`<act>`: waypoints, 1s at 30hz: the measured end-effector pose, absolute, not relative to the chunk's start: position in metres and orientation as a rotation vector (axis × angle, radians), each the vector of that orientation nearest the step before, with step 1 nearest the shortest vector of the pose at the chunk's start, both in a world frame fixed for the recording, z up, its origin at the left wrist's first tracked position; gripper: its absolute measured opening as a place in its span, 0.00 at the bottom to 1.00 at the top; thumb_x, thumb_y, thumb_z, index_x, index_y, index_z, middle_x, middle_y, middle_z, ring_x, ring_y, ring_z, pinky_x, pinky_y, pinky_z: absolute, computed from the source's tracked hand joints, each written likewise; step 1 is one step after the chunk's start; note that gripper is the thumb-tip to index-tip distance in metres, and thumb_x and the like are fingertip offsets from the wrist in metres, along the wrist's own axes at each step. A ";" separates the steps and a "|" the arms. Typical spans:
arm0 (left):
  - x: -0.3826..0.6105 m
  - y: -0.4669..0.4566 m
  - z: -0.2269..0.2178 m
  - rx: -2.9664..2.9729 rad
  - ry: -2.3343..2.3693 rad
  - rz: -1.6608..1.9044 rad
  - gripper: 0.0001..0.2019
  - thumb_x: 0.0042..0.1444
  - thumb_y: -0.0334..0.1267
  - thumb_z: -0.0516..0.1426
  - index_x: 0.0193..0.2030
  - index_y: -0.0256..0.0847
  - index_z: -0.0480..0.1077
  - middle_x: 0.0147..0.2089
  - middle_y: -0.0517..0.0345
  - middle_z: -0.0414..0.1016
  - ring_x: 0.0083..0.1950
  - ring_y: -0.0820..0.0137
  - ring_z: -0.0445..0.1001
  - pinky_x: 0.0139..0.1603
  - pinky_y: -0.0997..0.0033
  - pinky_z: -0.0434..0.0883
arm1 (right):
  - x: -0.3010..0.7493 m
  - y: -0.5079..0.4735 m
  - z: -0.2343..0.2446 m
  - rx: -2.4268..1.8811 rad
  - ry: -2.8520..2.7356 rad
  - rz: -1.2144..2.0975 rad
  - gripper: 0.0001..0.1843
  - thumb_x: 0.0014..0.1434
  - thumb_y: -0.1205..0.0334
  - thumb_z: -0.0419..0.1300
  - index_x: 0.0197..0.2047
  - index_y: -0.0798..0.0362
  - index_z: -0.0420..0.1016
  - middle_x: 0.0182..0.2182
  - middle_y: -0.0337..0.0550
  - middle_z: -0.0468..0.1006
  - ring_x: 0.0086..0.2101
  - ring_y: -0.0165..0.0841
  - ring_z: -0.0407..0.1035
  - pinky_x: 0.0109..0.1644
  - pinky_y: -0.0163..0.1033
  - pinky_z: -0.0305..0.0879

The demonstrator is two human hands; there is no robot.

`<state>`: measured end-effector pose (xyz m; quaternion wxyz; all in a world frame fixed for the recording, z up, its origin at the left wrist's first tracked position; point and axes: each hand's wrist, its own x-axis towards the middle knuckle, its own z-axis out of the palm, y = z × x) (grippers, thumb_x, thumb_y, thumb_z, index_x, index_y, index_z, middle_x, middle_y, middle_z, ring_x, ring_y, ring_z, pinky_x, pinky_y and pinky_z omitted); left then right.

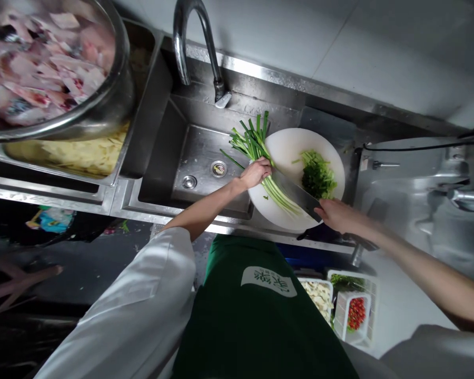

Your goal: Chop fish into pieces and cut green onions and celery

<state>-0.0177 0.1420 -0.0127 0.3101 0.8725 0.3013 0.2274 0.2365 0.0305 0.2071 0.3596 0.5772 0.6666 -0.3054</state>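
Note:
My left hand (pixel 256 172) is closed round a bunch of green onions (pixel 278 196), pressing it against a round white cutting board (pixel 289 145). Their dark green tops stick out over the sink, and the pale stalks lie across the board. In my right hand (pixel 334 215) is the handle of a cleaver (pixel 298 196). Its broad blade lies alongside the stalks, close to my left fingers; whether the edge touches them I cannot tell. Beyond the blade sits a pile of chopped greens (pixel 318 173) on the board.
A steel sink (pixel 205 152) with a curved faucet (pixel 199 37) is left of the board. Further left, a large bowl of raw fish pieces (pixel 55 73) stands over a tray of pale slices (pixel 82 152). Below right are baskets holding red chilies (pixel 356 314) and pale pieces (pixel 319 297).

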 end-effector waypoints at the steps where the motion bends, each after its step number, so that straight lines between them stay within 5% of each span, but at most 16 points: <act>1: -0.018 0.141 -0.013 2.301 0.801 0.600 0.14 0.68 0.33 0.51 0.35 0.41 0.77 0.44 0.48 0.77 0.50 0.61 0.72 0.53 0.60 0.74 | 0.238 0.033 0.208 1.490 1.686 -0.829 0.19 0.75 0.56 0.47 0.42 0.57 0.74 0.24 0.47 0.77 0.21 0.33 0.72 0.32 0.36 0.61; 6: -0.020 0.139 -0.010 2.303 0.790 0.591 0.16 0.69 0.34 0.51 0.31 0.41 0.75 0.42 0.49 0.76 0.49 0.61 0.71 0.52 0.60 0.74 | 0.248 0.037 0.230 1.441 1.589 -0.872 0.17 0.74 0.58 0.47 0.41 0.57 0.74 0.21 0.44 0.75 0.15 0.30 0.65 0.27 0.36 0.56; 15: -0.022 0.136 -0.008 2.321 0.769 0.624 0.17 0.70 0.35 0.50 0.32 0.41 0.74 0.43 0.48 0.76 0.50 0.61 0.70 0.54 0.60 0.73 | 0.260 0.016 0.269 1.271 1.589 -0.763 0.09 0.62 0.76 0.53 0.39 0.57 0.73 0.33 0.54 0.79 0.32 0.35 0.72 0.33 0.35 0.56; 23: -0.018 0.140 -0.004 2.388 0.815 0.537 0.15 0.67 0.33 0.51 0.31 0.42 0.74 0.41 0.47 0.76 0.48 0.59 0.69 0.52 0.58 0.71 | 0.266 -0.003 0.270 1.394 1.587 -0.782 0.10 0.70 0.68 0.49 0.42 0.57 0.72 0.32 0.56 0.79 0.29 0.36 0.72 0.32 0.38 0.54; 30: -0.037 0.122 -0.005 2.337 0.873 0.546 0.07 0.64 0.38 0.58 0.37 0.41 0.77 0.44 0.48 0.74 0.51 0.56 0.68 0.57 0.52 0.71 | 0.236 -0.012 0.291 1.348 1.603 -0.782 0.13 0.66 0.76 0.49 0.43 0.57 0.74 0.30 0.52 0.79 0.26 0.36 0.72 0.30 0.38 0.52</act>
